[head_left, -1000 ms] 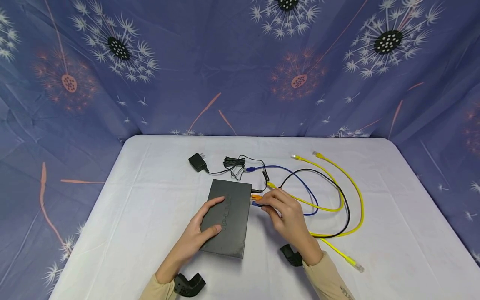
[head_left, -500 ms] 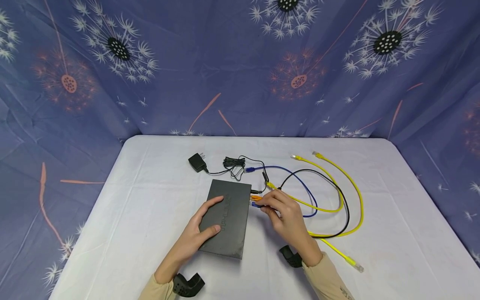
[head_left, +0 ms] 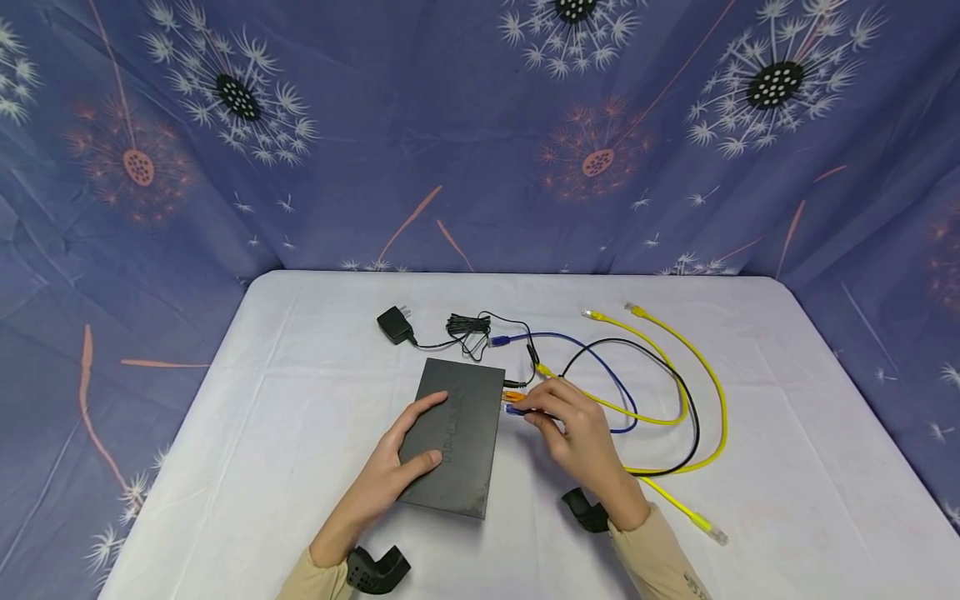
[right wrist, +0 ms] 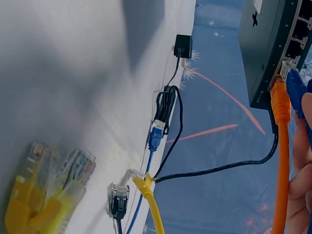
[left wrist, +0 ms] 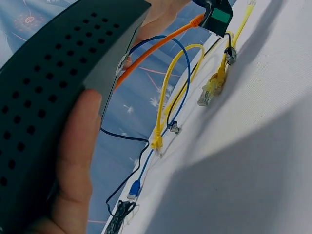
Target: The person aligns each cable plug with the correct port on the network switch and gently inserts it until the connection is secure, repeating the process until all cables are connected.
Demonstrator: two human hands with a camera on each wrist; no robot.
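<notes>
My left hand point(head_left: 386, 467) grips a dark grey network switch point(head_left: 465, 442), thumb and a finger across its lettered top. In the left wrist view, another finger lies against the side with vent holes. My right hand point(head_left: 577, 433) pinches a blue Ethernet cable plug point(right wrist: 295, 90) by the row of ports. Its clear tip point(right wrist: 287, 68) is right at the port beside the orange cable plug point(right wrist: 280, 102), which sits in the switch. A black power cord point(head_left: 513, 384) runs into the same side. Several ports point(right wrist: 301, 30) farther along that side show no plug.
A black power adapter point(head_left: 395, 325) and its bundled cord point(head_left: 468, 325) lie behind the switch on the white table point(head_left: 300, 375). Yellow cables point(head_left: 716, 392), a black cable point(head_left: 696, 417) and the blue cable's other plug point(head_left: 500, 340) spread over the right and back. A patterned curtain point(head_left: 480, 150) hangs behind.
Both hands keep their hold. The switch has shifted very slightly, and my right hand has moved a touch to the right with the blue plug.
</notes>
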